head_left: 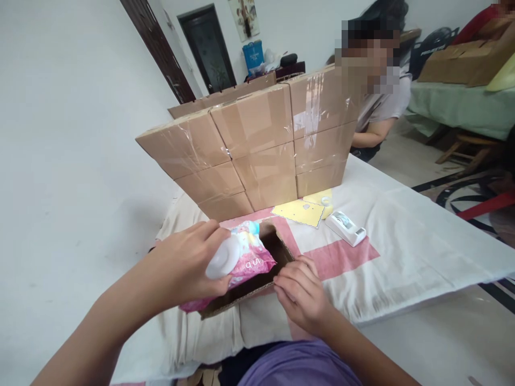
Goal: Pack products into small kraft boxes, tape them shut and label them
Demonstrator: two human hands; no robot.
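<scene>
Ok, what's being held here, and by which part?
The left hand grips the pink packet around its white lid; the right hand holds the open cardboard box by its rim near a corner.

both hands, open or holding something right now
Left hand: closed on a pink-and-white plastic packet with a round white lid.
Right hand: closed on the corner of an open brown cardboard box.

Cloth-covered tbl (402,252): taped ctns (261,147), open box (281,251), ylw sheet (298,214), wht device (345,228).

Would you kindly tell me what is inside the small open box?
Inside the box, shadowed cardboard shows; the pink packet in the left hand covers part of the opening, hiding anything beneath.
</scene>
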